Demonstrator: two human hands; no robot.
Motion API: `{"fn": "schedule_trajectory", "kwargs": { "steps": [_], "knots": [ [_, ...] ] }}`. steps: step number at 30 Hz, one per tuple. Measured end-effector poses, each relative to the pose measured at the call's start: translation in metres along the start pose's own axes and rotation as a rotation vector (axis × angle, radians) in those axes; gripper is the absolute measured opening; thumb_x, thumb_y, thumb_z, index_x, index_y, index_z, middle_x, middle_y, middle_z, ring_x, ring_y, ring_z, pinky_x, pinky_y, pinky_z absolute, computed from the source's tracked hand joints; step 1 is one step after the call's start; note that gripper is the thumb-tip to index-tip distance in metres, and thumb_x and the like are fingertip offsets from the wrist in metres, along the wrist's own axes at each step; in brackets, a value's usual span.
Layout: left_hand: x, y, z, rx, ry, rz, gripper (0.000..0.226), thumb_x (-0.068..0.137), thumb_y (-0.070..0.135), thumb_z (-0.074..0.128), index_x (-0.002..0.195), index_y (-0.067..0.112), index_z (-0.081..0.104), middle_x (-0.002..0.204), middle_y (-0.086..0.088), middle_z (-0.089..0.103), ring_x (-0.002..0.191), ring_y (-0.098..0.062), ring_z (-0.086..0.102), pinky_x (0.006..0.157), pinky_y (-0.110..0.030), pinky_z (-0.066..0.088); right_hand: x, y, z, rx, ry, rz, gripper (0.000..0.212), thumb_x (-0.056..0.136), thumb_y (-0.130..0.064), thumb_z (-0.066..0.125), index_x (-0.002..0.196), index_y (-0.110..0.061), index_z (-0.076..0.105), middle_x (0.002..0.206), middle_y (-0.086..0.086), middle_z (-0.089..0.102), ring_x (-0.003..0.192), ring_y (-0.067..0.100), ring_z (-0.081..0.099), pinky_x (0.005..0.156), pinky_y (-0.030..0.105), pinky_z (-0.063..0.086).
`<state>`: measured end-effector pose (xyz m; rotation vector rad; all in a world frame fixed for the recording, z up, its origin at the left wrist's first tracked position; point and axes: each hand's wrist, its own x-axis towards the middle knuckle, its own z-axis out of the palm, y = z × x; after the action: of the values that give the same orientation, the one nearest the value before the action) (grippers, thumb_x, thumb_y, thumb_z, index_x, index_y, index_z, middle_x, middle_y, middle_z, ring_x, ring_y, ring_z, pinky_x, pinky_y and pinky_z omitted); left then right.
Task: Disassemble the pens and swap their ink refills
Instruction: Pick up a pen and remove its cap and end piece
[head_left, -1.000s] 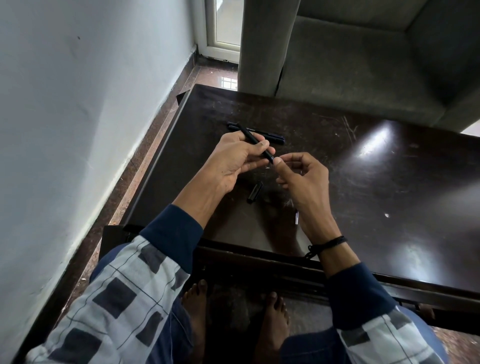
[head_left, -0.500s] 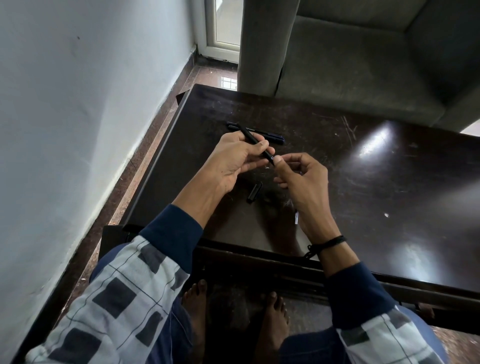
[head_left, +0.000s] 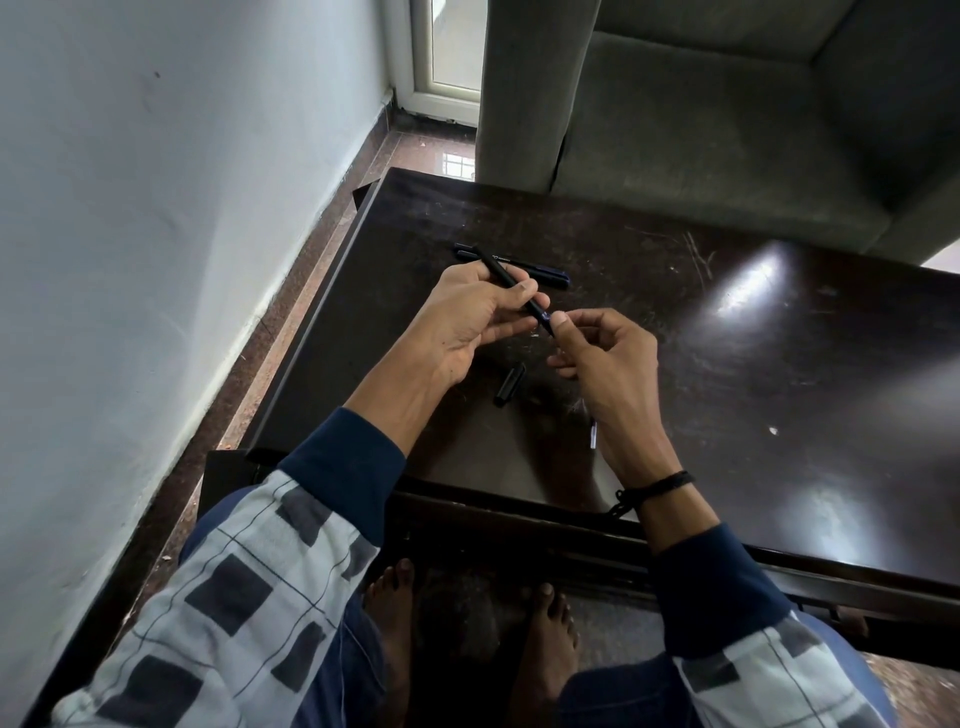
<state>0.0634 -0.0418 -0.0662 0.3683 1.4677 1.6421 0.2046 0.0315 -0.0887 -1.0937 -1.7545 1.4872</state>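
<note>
Count: two pens, one loose cap (head_left: 510, 384). The left hand (head_left: 467, 322) grips the black pen (head_left: 511, 283); the right hand (head_left: 608, 364) pinches its near tip. On the surface (head_left: 727, 364): second pen (head_left: 545, 272) just beyond the left hand, loose cap nearer, between the hands.

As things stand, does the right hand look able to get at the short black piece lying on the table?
Probably yes: the short black piece lies uncovered just beside the right hand, though that hand is busy pinching the pen by its tip.
</note>
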Motion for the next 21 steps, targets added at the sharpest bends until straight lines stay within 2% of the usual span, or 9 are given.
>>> {"fn": "schedule_trajectory", "kwargs": {
  "steps": [3, 5, 8, 13, 18, 21],
  "knots": [
    [0.0001, -0.0007, 0.0003, 0.005, -0.002, -0.004, 0.015, 0.097, 0.001, 0.065, 0.111, 0.005, 0.067, 0.107, -0.018, 0.077, 0.1, -0.023, 0.077, 0.079, -0.029, 0.063, -0.0002, 0.0008, 0.0002, -0.018, -0.02, -0.011, 0.002, 0.096, -0.024, 0.074, 0.096, -0.022, 0.074, 0.085, 0.002, 0.077, 0.074, 0.013, 0.072, 0.07, 0.027, 0.057],
    [0.0005, -0.001, 0.0002, 0.006, -0.004, -0.007, 0.014, 0.097, 0.001, 0.065, 0.11, 0.005, 0.067, 0.107, -0.018, 0.077, 0.1, -0.023, 0.077, 0.08, -0.029, 0.063, 0.0003, 0.0017, -0.0009, -0.029, -0.026, -0.031, 0.007, 0.092, -0.021, 0.079, 0.096, -0.023, 0.073, 0.088, 0.001, 0.076, 0.077, 0.013, 0.071, 0.073, 0.03, 0.059],
    [0.0011, -0.001, 0.0, 0.0, -0.013, -0.003, 0.013, 0.097, 0.002, 0.065, 0.109, 0.005, 0.067, 0.105, -0.018, 0.077, 0.1, -0.025, 0.077, 0.079, -0.029, 0.063, 0.0002, 0.0014, -0.0017, -0.028, -0.017, -0.044, 0.015, 0.088, -0.028, 0.083, 0.098, -0.026, 0.072, 0.094, 0.0, 0.075, 0.084, 0.017, 0.073, 0.077, 0.033, 0.06],
    [0.0019, -0.0016, -0.0001, -0.001, -0.008, 0.001, 0.013, 0.096, 0.001, 0.066, 0.109, 0.005, 0.067, 0.103, -0.017, 0.078, 0.1, -0.025, 0.077, 0.082, -0.032, 0.063, -0.0001, -0.0007, 0.0007, -0.029, 0.043, -0.013, 0.01, 0.095, -0.038, 0.073, 0.093, -0.029, 0.071, 0.094, -0.001, 0.076, 0.075, 0.016, 0.075, 0.075, 0.04, 0.061],
    [0.0016, -0.002, 0.0, 0.017, -0.008, -0.004, 0.013, 0.097, 0.003, 0.066, 0.109, 0.006, 0.068, 0.105, -0.017, 0.078, 0.101, -0.024, 0.077, 0.083, -0.032, 0.063, 0.0006, 0.001, -0.0012, -0.063, 0.016, -0.019, 0.003, 0.094, -0.025, 0.076, 0.092, -0.026, 0.074, 0.089, 0.001, 0.077, 0.078, 0.018, 0.074, 0.077, 0.038, 0.062],
    [0.0016, -0.0021, -0.0003, 0.012, -0.015, -0.003, 0.011, 0.097, 0.002, 0.065, 0.107, 0.006, 0.068, 0.103, -0.017, 0.078, 0.101, -0.025, 0.077, 0.082, -0.031, 0.063, -0.0004, 0.0009, -0.002, -0.05, 0.0, -0.039, 0.014, 0.087, -0.026, 0.084, 0.096, -0.025, 0.074, 0.09, 0.0, 0.076, 0.084, 0.019, 0.073, 0.08, 0.04, 0.063]
  ]
}}
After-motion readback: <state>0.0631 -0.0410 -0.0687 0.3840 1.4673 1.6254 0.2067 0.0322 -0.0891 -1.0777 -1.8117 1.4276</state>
